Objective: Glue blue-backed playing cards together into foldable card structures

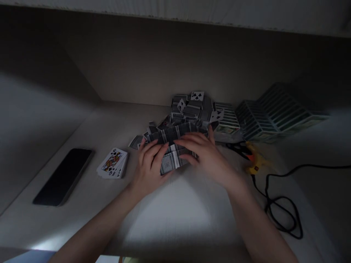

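Between my two hands is a joined piece of playing cards point(168, 163), their patterned grey backs facing outward and folded edges showing. My left hand point(149, 164) grips its left side, with the fingers bent over the top. On the right side, my right hand point(204, 155) curls its fingers over the cards, the thumb side nearer me. Behind the hands lies a heap of playing cards point(193, 109), some face up with black clubs. A loose deck point(112, 164) with a queen on top rests left of my left hand. Shadow and fingers hide part of the held cards.
A dark phone point(64, 178) lies at the left. Stacked green-and-white folded pieces point(274, 113) stand at the back right. Nearer are a yellow toy point(256, 160) and a looped black cable point(297, 217). A shelf edge point(175, 16) overhangs the desk.
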The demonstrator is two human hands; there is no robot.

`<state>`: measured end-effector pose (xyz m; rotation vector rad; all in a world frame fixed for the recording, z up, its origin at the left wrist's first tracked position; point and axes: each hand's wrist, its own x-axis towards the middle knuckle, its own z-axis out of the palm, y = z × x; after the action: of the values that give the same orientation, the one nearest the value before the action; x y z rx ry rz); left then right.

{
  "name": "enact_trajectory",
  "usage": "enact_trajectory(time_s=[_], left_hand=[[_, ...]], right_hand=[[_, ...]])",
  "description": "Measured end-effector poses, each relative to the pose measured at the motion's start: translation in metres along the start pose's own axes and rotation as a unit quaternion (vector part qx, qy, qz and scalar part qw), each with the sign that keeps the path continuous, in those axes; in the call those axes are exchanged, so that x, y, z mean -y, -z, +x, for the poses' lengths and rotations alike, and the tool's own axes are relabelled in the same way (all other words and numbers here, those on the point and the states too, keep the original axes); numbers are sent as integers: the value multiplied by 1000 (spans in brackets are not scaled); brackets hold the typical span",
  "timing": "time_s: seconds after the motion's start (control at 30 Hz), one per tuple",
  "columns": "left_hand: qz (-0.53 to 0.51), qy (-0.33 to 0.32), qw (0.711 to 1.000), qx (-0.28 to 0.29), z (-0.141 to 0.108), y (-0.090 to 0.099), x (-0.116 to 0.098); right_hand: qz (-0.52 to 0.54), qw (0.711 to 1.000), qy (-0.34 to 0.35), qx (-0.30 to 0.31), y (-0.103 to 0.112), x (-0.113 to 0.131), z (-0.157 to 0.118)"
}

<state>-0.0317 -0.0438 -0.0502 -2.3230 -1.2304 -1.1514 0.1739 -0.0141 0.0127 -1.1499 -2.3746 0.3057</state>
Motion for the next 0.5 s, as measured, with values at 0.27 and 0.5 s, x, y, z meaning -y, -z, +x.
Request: enact_trajectory(time_s=[0.27,0.5], left_hand=[[26,-42,999,11,0,2,2],[65,-67,995,-29,0,8,6]], right_hand=[[54,998,7,-45,-13,0,6],[31,990,-7,-136,-14,10,5]])
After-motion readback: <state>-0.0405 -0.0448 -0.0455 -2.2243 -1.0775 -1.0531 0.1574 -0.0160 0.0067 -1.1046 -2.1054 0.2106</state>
